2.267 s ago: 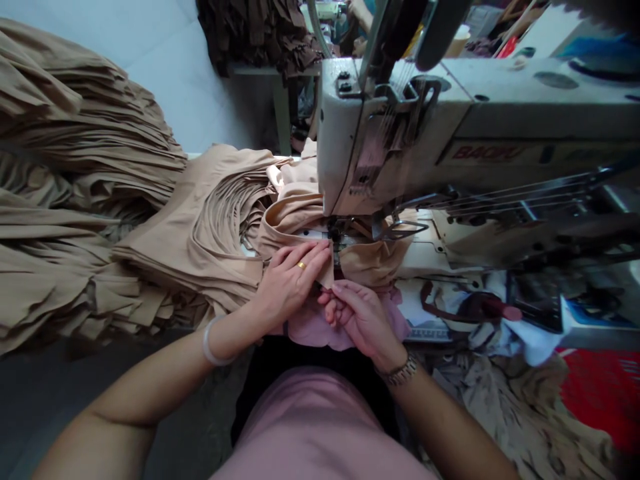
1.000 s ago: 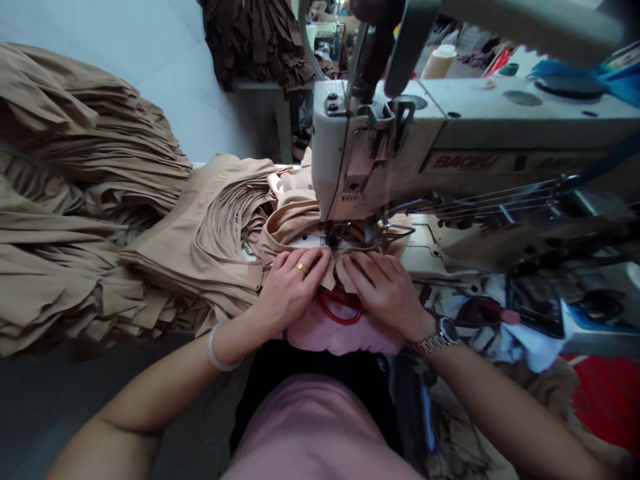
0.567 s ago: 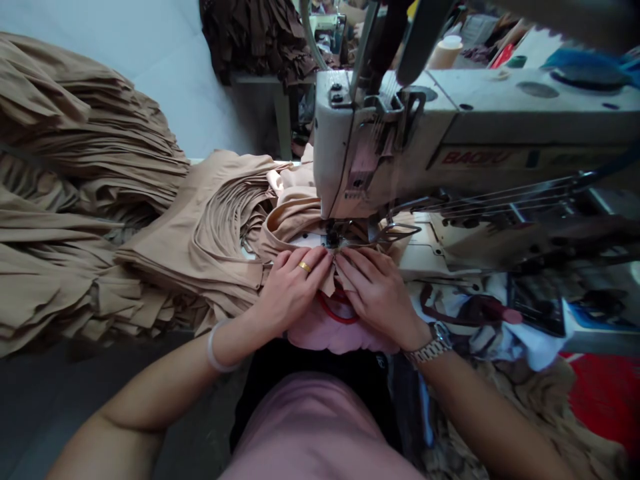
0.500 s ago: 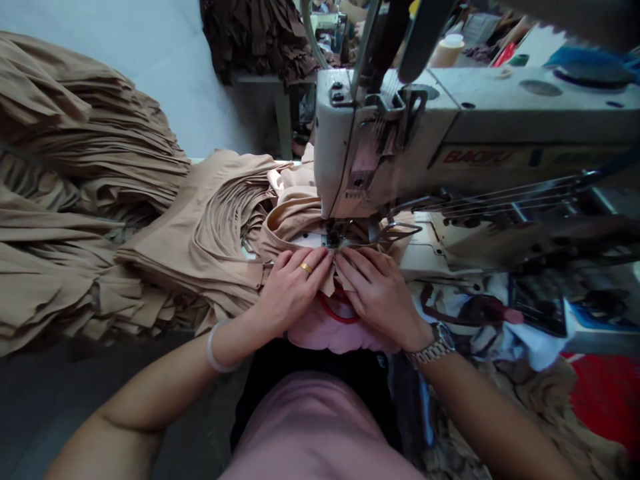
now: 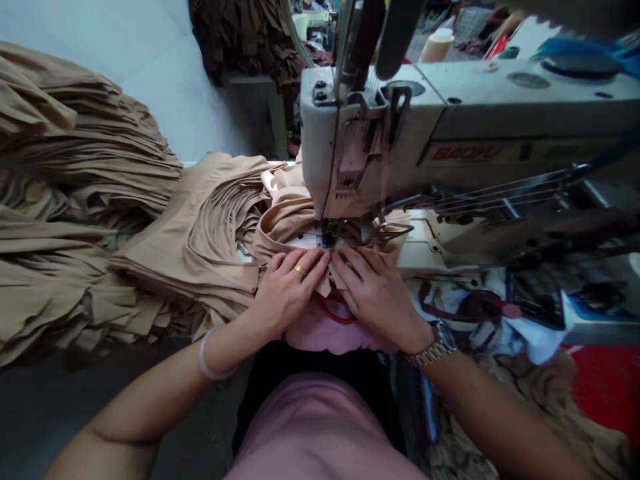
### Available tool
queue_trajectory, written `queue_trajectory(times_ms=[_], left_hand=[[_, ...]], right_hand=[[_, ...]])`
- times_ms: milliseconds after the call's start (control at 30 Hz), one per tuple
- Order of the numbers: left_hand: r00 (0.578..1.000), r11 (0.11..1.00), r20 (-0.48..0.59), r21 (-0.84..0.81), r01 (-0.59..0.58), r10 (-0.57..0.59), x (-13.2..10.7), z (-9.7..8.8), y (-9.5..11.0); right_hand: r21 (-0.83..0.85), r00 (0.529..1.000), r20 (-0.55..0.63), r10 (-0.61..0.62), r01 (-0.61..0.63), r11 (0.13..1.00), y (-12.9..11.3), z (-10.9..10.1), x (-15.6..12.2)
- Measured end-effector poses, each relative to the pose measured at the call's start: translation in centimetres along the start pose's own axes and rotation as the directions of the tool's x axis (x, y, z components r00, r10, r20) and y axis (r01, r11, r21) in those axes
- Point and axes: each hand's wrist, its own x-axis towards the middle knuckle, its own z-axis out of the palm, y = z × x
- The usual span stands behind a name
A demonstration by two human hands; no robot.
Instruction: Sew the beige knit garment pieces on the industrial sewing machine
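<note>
My left hand [image 5: 287, 291], with a gold ring, and my right hand [image 5: 374, 298], with a metal wristwatch, lie side by side, gripping a folded tan garment edge [image 5: 293, 223]. Their fingertips nearly meet just in front of the presser foot [image 5: 327, 239] of a white industrial sewing machine [image 5: 380, 140]. The fabric runs under the foot, and the needle area is partly hidden. Below my hands hangs pink fabric [image 5: 335, 335], with a thin red cord [image 5: 334, 315] mostly covered by my right hand.
Tall stacks of tan garments [image 5: 75, 200] spread to the left against a white wall. Dark brown garments [image 5: 250, 40] hang over a table at the back. Cloth scraps [image 5: 530, 340] and red fabric [image 5: 607, 393] lie at the right, beneath the machine's thread guides.
My right hand has moved from a pinch below my left hand to lying flat beside it, at the presser foot. The red cord is now more hidden, and the view has shifted slightly.
</note>
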Motion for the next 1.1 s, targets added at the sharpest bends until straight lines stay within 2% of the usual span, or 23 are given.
queue_trajectory(times_ms=[333, 533, 700, 767, 933, 1100], left_hand=[[1.0, 1.0, 0.015, -0.003, 0.006, -0.006, 0.5, 0.1, -0.2], [0.998, 0.999, 0.042, -0.017, 0.038, -0.037, 1.3, -0.1, -0.5], [0.999, 0.998, 0.014, -0.06, -0.028, 0.029, 1.5, -0.4, -1.5], [0.997, 0.993, -0.013, -0.085, -0.082, 0.081, 1.4, -0.6, -2.0], [0.977, 0.965, -0.074, -0.161, -0.208, 0.198, 1.2, -0.7, -3.0], [0.976, 0.962, -0.093, -0.172, -0.212, 0.198, 1.2, -0.3, -3.1]], right_hand=[[0.107, 0.994, -0.107, -0.013, 0.025, 0.994, 0.2, 1.2, -0.1], [0.125, 0.995, -0.066, 0.077, -0.068, 0.99, -0.1, 1.3, 0.9], [0.127, 0.995, -0.023, 0.102, -0.098, 0.987, 0.1, 1.5, 1.0], [0.138, 0.995, -0.058, 0.082, -0.074, 0.988, 0.3, 1.7, 0.8], [0.278, 0.969, -0.243, 0.042, 0.029, 0.96, 0.3, 2.0, 0.4], [0.346, 0.954, -0.279, 0.107, -0.004, 0.938, -0.2, 2.2, 0.5]])
